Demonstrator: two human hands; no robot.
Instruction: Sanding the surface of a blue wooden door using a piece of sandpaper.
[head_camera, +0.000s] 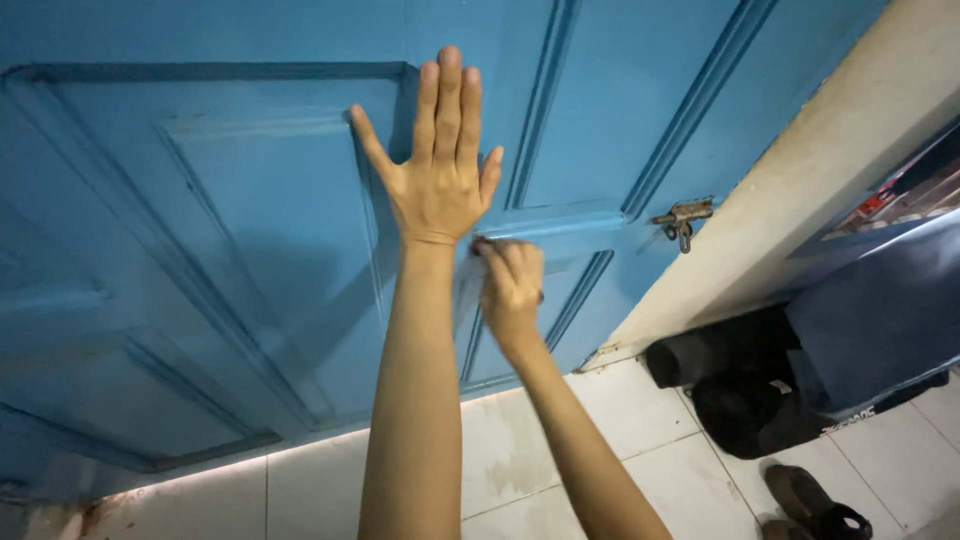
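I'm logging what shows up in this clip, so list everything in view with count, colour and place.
door: one, blue, panelled, fills the left and middle
latch: one, rusty metal, on the door's right edge
wall: one, cream, right of the door
floor tiles: several, white, along the bottom
bags: two or so, black, on the floor at right
sandals: dark, count unclear, bottom right corner
cloth: one, pale, against the door under the right hand, mostly hidden
left hand: one, flat on the door, fingers spread
right hand: one, closed around the cloth, pressed to the door
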